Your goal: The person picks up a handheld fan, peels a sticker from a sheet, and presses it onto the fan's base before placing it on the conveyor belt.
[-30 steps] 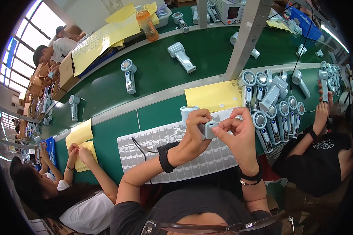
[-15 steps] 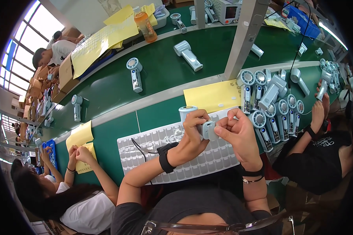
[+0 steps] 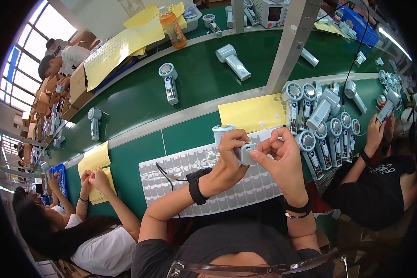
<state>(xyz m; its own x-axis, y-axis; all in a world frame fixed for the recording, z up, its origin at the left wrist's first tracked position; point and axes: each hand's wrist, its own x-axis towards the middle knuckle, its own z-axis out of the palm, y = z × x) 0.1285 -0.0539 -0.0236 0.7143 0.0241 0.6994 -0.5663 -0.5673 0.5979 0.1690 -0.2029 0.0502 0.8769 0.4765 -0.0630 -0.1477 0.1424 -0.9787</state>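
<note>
My left hand [image 3: 231, 155] is wrapped round a pale blue handheld fan [image 3: 246, 155]. The fan's handle end faces me, with a small slot in it, and its round head shows beyond my fingers. My right hand [image 3: 282, 160] is closed in a pinch, thumb and forefinger against that handle end; whatever lies between the fingertips is too small to make out. Below both hands lies a white sheet with rows of grey rounded stickers [image 3: 236, 194]. A black strap on my left wrist has a dark cord [image 3: 164, 173] running over the sheet.
Several handheld fans [image 3: 310, 146] stand close together to the right of my hands. Behind is a yellow sheet [image 3: 250, 113], and a metal post [image 3: 292, 46] rises from the bench divider. Fans lie along the green belt [image 3: 125, 97]. People work on both sides.
The fans on the belt have shifted right. The held fan's handle end has turned a little, while both hands stay nearly in place. A neighbour's hand at right has moved with its fan.
</note>
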